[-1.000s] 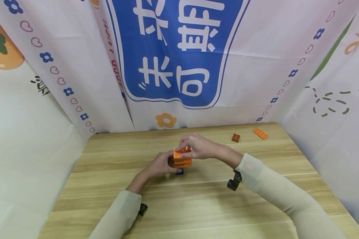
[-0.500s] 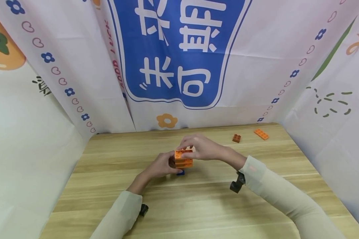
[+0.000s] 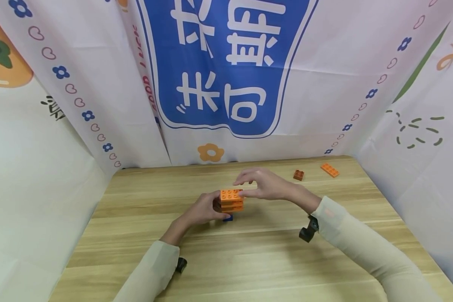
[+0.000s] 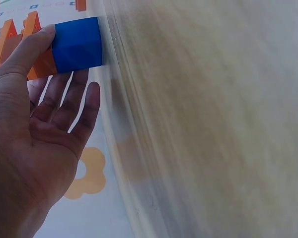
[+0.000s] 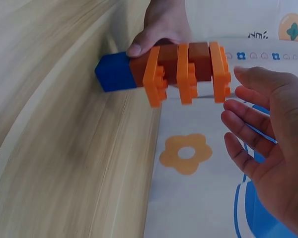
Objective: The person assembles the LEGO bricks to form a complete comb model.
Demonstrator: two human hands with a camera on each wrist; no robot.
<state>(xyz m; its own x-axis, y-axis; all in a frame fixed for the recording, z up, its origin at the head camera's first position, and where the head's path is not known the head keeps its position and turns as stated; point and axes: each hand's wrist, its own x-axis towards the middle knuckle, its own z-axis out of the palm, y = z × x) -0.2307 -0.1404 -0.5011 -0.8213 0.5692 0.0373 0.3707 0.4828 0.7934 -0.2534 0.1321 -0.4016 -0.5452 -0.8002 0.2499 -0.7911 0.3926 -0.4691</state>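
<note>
The wood-grained table carries a blue block, brown brick and flat orange brick.

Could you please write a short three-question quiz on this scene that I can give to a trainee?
1. Multiple choice: in the tower, what colour is the bottom block?
A) Orange
B) Brown
C) Blue

2. True or false: the left hand grips the tower, while the right hand does not grip it.

3. Fill in the missing word: on the table, apart from the tower, lie a small brown brick and a flat piece coloured ____.

Key:
1. C
2. True
3. orange
</note>
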